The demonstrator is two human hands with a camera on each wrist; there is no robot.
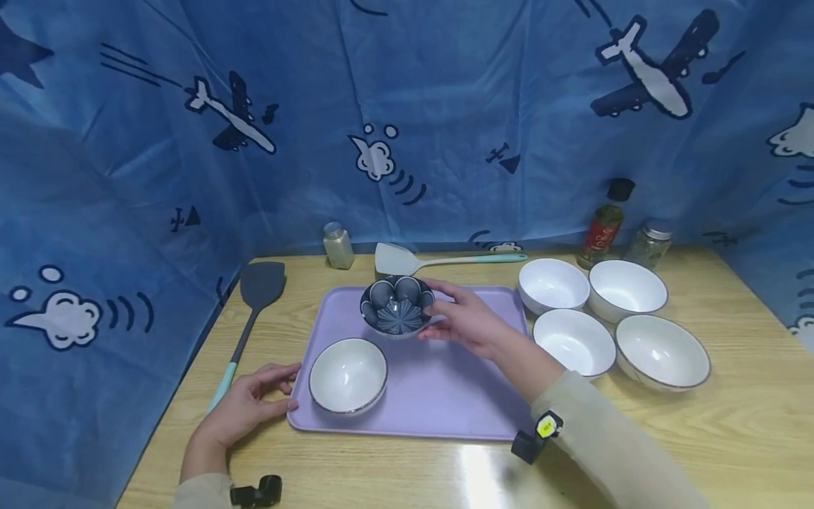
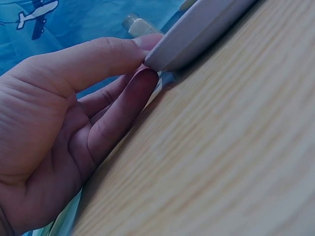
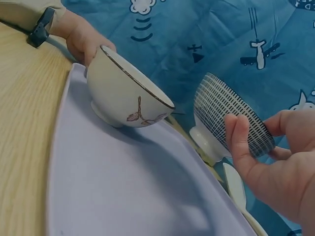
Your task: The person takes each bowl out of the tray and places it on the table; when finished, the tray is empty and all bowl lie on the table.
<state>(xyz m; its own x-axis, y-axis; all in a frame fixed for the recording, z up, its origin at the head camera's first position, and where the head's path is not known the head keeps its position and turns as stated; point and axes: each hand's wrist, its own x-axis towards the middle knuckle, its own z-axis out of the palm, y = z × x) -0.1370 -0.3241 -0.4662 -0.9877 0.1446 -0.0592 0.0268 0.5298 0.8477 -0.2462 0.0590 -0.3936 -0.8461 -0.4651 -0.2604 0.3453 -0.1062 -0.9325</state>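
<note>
My right hand [image 1: 463, 319] grips the right side of a small dark blue patterned bowl [image 1: 398, 316]. In the right wrist view this bowl [image 3: 224, 110] is slightly tilted, and its foot appears raised off the lilac tray [image 3: 113, 191]. On the left part of the tray [image 1: 445, 396] stands a white bowl [image 1: 347, 376] with a dark rim and a leaf sprig on its outside. My left hand [image 1: 249, 404] pinches the tray's left edge; the left wrist view shows the thumb above the rim and fingertips against it from below.
Several white bowls [image 1: 574, 343] stand right of the tray. Behind them are a red-labelled bottle [image 1: 600, 230] and a glass jar [image 1: 649, 244]. A pale spatula [image 1: 397, 260] and a shaker [image 1: 338, 246] lie at the back. A dark turner [image 1: 261, 286] is at left.
</note>
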